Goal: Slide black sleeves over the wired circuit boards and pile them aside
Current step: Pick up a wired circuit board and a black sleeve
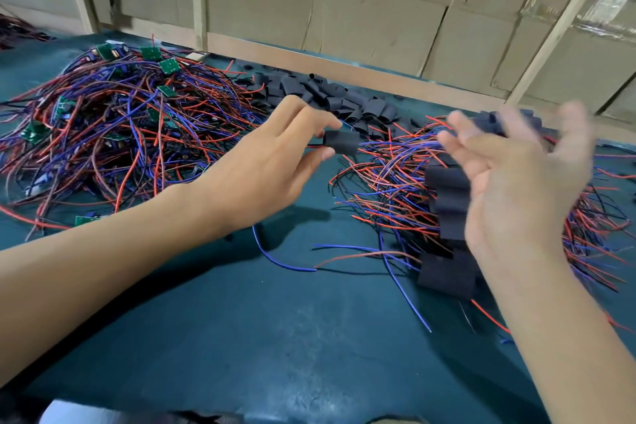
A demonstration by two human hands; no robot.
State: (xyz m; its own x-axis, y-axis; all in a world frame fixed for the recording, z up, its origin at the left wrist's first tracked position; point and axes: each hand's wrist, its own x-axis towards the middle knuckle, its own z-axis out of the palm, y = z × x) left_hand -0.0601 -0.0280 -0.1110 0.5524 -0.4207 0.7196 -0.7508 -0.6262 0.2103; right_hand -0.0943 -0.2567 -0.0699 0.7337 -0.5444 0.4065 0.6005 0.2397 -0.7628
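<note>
A small black fabric-like sleeved board is being pinched between thumb and fingers of the left hand, above the middle of the dark green counter. The right hand is being held apart, blurred, fingers spread, holding nothing. The piece is best being carried onto the pile of sleeved boards with red and blue wires towards the counter's right edge, wires aligned.

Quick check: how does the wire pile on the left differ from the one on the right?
The left pile shows bare green boards among loose wires; the right pile has its boards covered by black sleeves. The left pile spreads wider; the right is more compact, beneath the right hand. Both hold red, blue and black wires.
</note>
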